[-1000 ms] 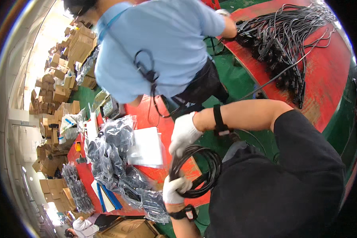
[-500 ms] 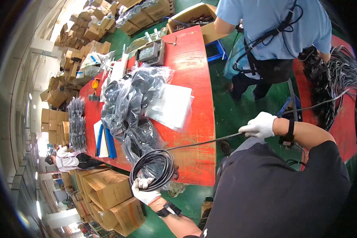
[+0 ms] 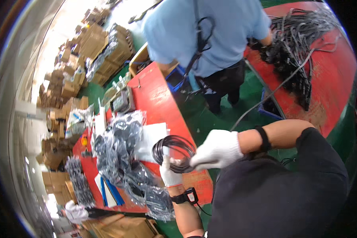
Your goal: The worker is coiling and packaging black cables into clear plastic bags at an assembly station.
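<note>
Cable coil (image 3: 174, 139) sits mid-frame, fingers of left hand (image 3: 171, 173) and right hand (image 3: 219, 150) clamped on it; I judge this winding, next needing slack.

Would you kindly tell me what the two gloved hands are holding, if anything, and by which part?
A coil of black cable: the left hand grips its lower left part; the right hand closes on its right side.
</note>
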The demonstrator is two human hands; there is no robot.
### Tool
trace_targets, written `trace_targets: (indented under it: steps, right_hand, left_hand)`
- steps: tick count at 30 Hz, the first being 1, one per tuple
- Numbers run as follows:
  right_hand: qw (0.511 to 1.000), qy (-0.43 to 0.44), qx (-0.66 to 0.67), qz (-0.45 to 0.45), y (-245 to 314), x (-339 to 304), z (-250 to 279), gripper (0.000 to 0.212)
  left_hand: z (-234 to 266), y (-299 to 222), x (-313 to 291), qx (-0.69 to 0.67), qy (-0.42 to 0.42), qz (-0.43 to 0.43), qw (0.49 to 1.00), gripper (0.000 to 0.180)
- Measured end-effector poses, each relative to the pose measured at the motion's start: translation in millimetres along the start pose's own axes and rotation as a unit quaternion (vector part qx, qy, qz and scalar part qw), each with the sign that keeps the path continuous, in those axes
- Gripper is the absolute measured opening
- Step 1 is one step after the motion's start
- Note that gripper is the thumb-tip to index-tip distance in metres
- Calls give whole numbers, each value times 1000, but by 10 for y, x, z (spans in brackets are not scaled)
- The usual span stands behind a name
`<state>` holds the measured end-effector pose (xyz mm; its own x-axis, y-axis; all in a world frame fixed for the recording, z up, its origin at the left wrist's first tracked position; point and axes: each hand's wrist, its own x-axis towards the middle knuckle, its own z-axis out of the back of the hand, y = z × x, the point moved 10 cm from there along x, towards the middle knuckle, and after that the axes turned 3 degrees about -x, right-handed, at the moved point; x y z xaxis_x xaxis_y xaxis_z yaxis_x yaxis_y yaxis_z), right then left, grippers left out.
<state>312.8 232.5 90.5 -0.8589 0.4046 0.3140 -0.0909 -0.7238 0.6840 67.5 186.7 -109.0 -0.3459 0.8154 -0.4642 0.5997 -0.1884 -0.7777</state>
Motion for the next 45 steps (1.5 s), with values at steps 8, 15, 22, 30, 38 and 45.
trace_targets:
  steps: [8, 15, 22, 30, 38, 45]
  right_hand:
    - [991, -99, -75, -55, -852, 328, 543, 26]
    - [992, 8, 56, -113, -1881, -94, -35, 37]
    - [929, 151, -143, -307, -2667, -1944, -312, 48]
    - [943, 255, -154, -147, -1257, -1559, -357, 32]
    - [997, 37, -63, -12, -379, -736, -152, 23]
    - [989, -84, -119, -36, -581, -432, 150, 20]
  left_hand:
    - [-1344, 368, -351, -30, 315, 70, 946, 82]
    - [-1353, 238, -675, -105, 265, 111, 952, 28]
    - [32, -547, -865, -348, 94, -1, 933, 30]
    - [462, -579, -623, -246, -43, -56, 967, 9]
    - [-622, 70, -375, 6, 53, 8, 999, 12]
    - [-1623, 538, -634, 62, 287, 88, 952, 44]
